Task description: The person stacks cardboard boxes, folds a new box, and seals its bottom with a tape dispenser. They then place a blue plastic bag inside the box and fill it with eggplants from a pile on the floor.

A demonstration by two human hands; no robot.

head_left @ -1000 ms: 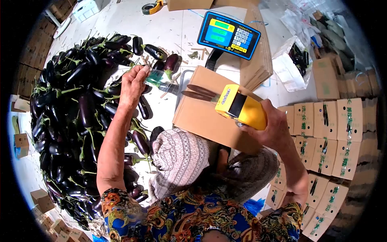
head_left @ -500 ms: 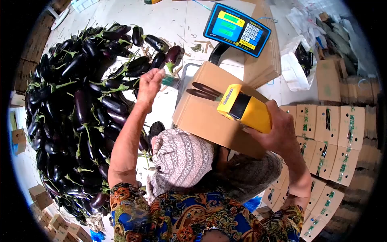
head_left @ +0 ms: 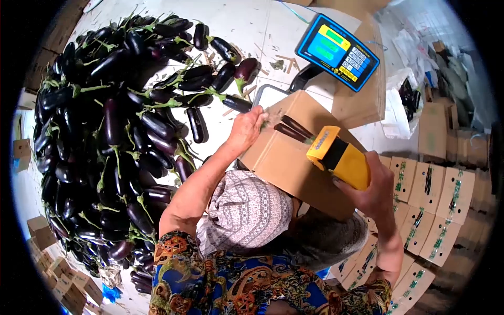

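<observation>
A cardboard box (head_left: 278, 159) stands at the person's knees, with two long dark shapes (head_left: 292, 129) showing on its top. My right hand (head_left: 374, 187) grips a yellow tape dispenser (head_left: 344, 161), its head resting on or just over the box top. My left hand (head_left: 247, 127) is closed at the box's left edge, with the fingers pinching a strip of clear, greenish tape (head_left: 274, 118). The tape looks blurred beside the fingertips. Left of the box lies a large heap of eggplants (head_left: 110, 118).
Behind the box, a blue-framed scale display (head_left: 337, 51) leans on its post. Flat cardboard (head_left: 367, 100) lies beyond it. Taped boxes (head_left: 420, 210) are stacked at the right. A white foam box (head_left: 404, 105) holds more eggplants. Loose eggplants (head_left: 195, 125) lie on the floor.
My left hand has moved from off the box's left side to its edge, bringing the tape end with it. The dispenser stays over the box top. The whole view has shifted.
</observation>
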